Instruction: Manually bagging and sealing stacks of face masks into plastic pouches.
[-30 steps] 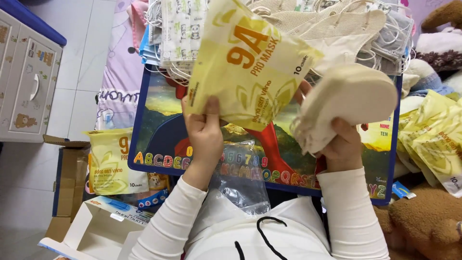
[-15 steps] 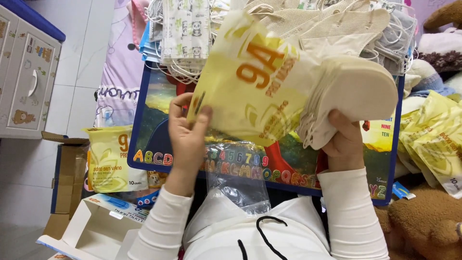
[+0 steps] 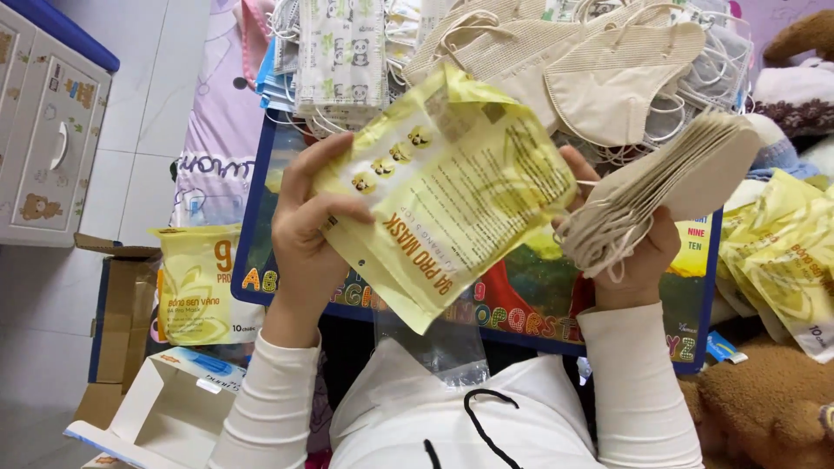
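My left hand [image 3: 304,230] grips the left edge of a yellow mask pouch [image 3: 447,187], held tilted over a colourful alphabet board [image 3: 539,304] on my lap. The fingers of my right hand [image 3: 630,252] touch the pouch's right edge while that hand holds a stack of beige face masks [image 3: 669,187] fanned out, their ear loops hanging down. A heap of loose masks [image 3: 521,43], beige, white and patterned, lies at the far edge of the board.
More yellow pouches lie at the right [image 3: 786,260] and one at the left [image 3: 195,282]. A clear plastic bag [image 3: 434,343] rests on my lap. Open cardboard boxes [image 3: 161,408] sit lower left, a white cabinet [image 3: 48,130] far left, a brown plush toy [image 3: 764,399] lower right.
The yellow pouch has been turned over, its back side now facing me. The beige mask stack has shifted right and upward, away from the pouch opening.
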